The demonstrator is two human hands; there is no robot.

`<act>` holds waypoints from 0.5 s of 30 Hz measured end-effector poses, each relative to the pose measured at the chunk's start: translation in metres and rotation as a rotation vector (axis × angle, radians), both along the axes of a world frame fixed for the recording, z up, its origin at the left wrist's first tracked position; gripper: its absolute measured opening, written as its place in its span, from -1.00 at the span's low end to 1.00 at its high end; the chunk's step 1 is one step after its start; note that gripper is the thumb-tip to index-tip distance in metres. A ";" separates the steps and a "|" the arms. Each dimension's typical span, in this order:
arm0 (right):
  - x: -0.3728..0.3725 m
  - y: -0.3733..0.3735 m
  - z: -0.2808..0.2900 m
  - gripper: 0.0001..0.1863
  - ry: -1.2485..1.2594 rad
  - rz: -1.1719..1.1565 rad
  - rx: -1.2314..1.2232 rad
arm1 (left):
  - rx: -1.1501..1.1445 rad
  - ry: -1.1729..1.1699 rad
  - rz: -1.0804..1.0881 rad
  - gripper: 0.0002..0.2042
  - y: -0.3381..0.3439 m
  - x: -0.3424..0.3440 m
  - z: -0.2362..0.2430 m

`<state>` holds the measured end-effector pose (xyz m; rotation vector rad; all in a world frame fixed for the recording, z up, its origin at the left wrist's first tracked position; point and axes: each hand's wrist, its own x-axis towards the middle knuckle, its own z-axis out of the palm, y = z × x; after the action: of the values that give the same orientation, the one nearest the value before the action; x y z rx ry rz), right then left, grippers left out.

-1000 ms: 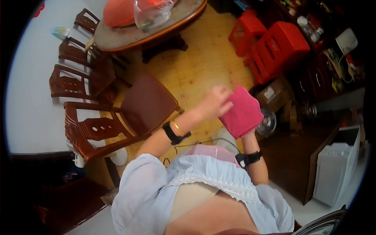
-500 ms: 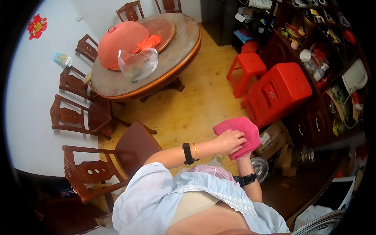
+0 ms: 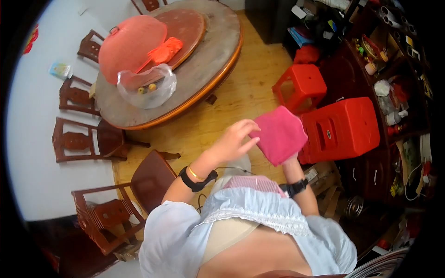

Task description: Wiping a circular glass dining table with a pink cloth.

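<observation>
— What's the person wearing?
— A pale blue blouse (image 3: 259, 217) with loose sleeves and a white lace trim across the chest.
— On the wrists?
— Left of the blouse's trim, a black band (image 3: 197, 180) beside a thin gold bangle (image 3: 194, 173); right of it, another black band (image 3: 295, 187).
</observation>
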<state>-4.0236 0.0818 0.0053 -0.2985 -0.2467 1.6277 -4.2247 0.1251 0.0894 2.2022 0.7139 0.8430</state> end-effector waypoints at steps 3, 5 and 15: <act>0.000 0.060 0.000 -0.39 -0.493 0.049 0.180 | 0.000 0.019 0.053 -0.80 0.054 0.011 0.005; 0.003 0.100 -0.001 -0.40 0.096 0.148 0.160 | 0.037 0.018 0.041 -0.74 0.087 0.032 0.017; 0.052 0.225 -0.011 -0.41 -0.014 0.010 0.099 | 0.163 0.210 0.090 -0.58 0.215 0.161 -0.006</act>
<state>-3.9716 0.3071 -0.0060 -0.2332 -0.3385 1.6182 -4.0641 0.3405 0.0835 2.4458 0.8780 0.7430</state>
